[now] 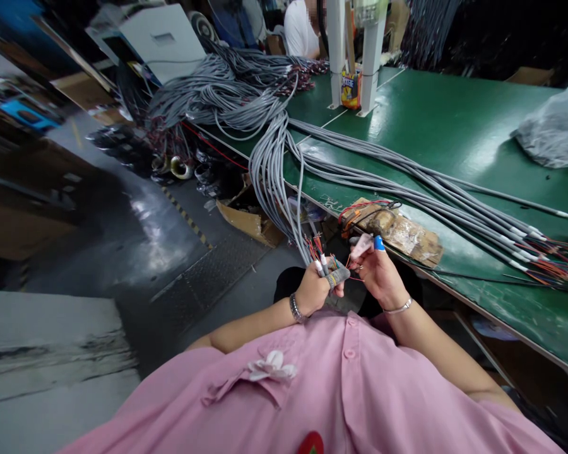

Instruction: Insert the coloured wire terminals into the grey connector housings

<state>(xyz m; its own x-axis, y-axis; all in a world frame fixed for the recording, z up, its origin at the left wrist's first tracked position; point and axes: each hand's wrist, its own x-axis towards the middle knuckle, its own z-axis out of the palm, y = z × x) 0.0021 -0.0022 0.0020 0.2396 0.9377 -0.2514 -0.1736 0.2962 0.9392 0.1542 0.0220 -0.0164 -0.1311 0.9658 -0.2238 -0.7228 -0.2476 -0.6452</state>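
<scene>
Near my lap, my left hand [311, 292] is closed around the ends of several grey cables [271, 165] that droop from the bench edge. Short coloured wires [316, 244] fan out above its fingers, past white bands on the cable ends. A grey covering wraps one finger of this hand. Just to the right, my right hand [382, 276] is closed in a pinch on thin reddish wires [348, 261] stretching from the left hand. Its fingertips wear a pale pink covering and a blue one. The exact pinch point is too small to make out.
Cables with stripped ends [544, 255] lie along the green bench [478, 120]; a large cable heap [208, 88] covers its left end. A taped wooden block [397, 230] sits at the front edge. White posts [372, 63] stand behind. A cardboard box [250, 221] is on the floor.
</scene>
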